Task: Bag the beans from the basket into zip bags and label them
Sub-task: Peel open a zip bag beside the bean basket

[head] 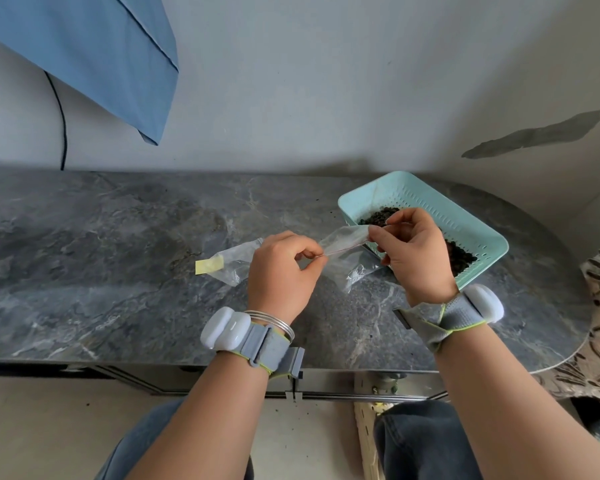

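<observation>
Grey marbled stone forms the surface (101,271), which runs along a pale wall. Above it, just in front of the basket, a clear zip bag (347,258) is held up by both hands at its top edge. The left hand (281,271) pinches one end of the red-lined zip strip between thumb and forefinger. The right hand (416,254) pinches the other end, its fingers curled over the bag's mouth. A few dark beans (355,273) sit in the bag's lower corner.

Behind the right hand stands a mint-green perforated basket (489,233), with a layer of dark beans (378,216) on its bottom. To the left of the left hand a second clear bag (236,261) lies flat on the surface, with a yellow label (209,265) touching its far end.

Each wrist wears a grey strap with a white pod. A blue cloth (101,53) hangs on the wall at upper left, with a black cable (61,116) beneath it.
</observation>
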The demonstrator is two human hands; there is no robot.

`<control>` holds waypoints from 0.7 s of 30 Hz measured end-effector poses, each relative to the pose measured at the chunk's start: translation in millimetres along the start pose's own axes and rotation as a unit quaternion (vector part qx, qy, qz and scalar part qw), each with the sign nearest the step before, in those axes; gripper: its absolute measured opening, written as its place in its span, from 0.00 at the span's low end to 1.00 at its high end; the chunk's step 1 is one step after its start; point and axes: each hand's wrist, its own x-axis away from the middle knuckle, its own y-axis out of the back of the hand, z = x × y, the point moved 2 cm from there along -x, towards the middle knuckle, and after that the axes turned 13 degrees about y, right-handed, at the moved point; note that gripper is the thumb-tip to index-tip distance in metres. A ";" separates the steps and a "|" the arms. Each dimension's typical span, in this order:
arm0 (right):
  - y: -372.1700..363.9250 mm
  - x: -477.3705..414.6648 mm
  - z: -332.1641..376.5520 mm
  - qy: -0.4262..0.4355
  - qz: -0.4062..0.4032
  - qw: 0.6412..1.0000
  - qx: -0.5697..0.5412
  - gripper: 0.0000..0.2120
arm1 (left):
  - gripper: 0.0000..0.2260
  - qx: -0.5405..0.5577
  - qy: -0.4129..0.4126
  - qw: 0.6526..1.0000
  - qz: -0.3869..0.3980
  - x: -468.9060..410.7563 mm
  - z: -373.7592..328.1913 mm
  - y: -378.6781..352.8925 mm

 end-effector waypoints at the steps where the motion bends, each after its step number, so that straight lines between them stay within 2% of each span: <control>1: -0.3 0.2 -0.1 0.002 0.000 1.000 -0.002 0.11 | 0.02 0.007 -0.005 1.000 0.007 0.6 -1.0 -0.6; 7: -2.2 1.9 1.5 0.013 0.026 0.999 -0.040 0.11 | 0.05 0.017 -0.032 0.998 0.054 4.8 -5.7 -3.6; 11: -2.3 2.5 1.5 0.014 0.033 0.998 -0.051 0.10 | 0.04 0.054 0.008 0.995 0.083 3.3 -5.4 -3.9; 21: -3.9 4.3 4.3 0.026 0.058 0.997 -0.048 0.08 | 0.05 0.061 0.051 0.989 0.123 1.8 -4.6 -4.2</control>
